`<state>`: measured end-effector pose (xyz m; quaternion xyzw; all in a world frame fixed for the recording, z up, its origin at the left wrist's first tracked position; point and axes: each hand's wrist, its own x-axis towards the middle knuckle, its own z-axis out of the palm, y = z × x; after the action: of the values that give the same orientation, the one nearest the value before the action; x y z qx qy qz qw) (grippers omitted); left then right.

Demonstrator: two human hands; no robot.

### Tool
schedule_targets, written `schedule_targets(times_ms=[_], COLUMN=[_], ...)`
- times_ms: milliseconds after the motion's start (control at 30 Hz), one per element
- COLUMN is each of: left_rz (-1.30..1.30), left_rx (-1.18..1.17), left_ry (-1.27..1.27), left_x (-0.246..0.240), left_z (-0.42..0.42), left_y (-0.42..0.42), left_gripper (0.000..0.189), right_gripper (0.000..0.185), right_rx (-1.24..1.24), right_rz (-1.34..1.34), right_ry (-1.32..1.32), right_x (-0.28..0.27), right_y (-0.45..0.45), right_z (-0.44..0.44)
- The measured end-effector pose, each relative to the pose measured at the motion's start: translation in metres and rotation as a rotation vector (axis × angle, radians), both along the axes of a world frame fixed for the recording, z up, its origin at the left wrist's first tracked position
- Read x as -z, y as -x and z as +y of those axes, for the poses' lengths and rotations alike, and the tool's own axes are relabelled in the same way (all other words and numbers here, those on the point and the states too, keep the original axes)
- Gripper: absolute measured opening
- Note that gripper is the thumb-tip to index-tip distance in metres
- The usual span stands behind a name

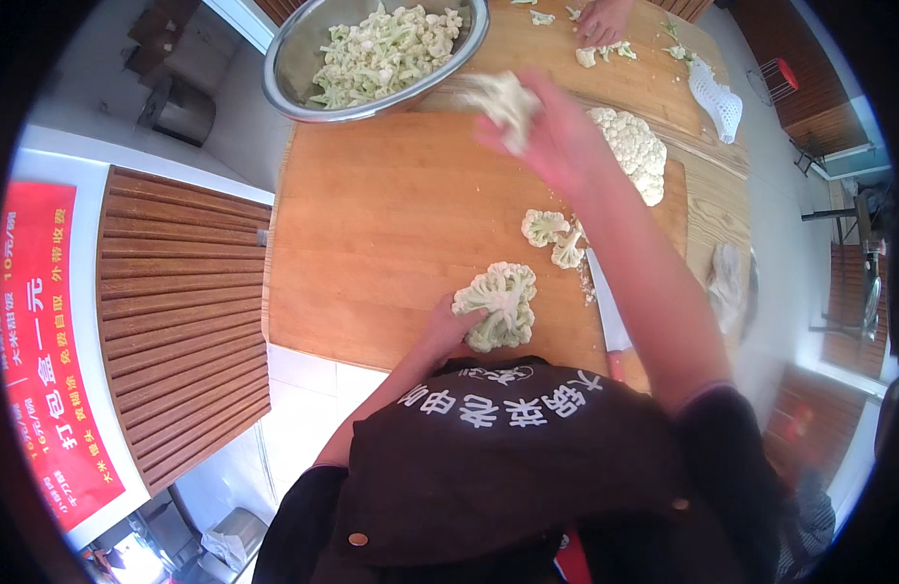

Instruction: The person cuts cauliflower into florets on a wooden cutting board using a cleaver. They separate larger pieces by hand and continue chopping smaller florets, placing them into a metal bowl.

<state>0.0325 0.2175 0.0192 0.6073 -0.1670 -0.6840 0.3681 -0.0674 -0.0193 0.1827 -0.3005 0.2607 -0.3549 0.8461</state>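
Observation:
My left hand (449, 327) holds a large piece of cauliflower (502, 306), stalk side up, at the near edge of the wooden board (376, 233). Blurred by motion, my right hand (555, 139) is raised over the far part of the board, closed on a cauliflower piece (506, 106) near the rim of a steel bowl (376, 111). Cut florets fill much of that bowl. Under my right forearm lies a knife (608, 306) with a broad blade and a red handle. Small florets (544, 228) and crumbs lie by its tip. A whole-looking cauliflower head (630, 150) rests beyond my right wrist.
Another person's hand (602, 25) touches florets on a second wooden board (654, 80) at the far side. A white foam net (714, 102) lies there. To the right is a crumpled, pale, translucent thing (725, 281). A slatted wooden panel (186, 321) stands left of the table.

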Motion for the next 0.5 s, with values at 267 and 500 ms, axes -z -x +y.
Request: schedule_targets(times_ms=[267,500], left_rz=[0.013,0.145], left_rx=[0.025,0.048], left_ry=[-0.004,0.047], left_x=[0.002,-0.017], left_z=[0.004,-0.018], left_y=[0.003,-0.002], left_gripper=[0.049,0.042], right_gripper=[0.062,0.051], right_rx=[0.189,-0.230], right_rz=[-0.104,0.761], right_ry=[-0.050,0.341], right_x=[-0.019,0.106], right_y=[-0.009,0.083], right_z=[-0.030,0.100])
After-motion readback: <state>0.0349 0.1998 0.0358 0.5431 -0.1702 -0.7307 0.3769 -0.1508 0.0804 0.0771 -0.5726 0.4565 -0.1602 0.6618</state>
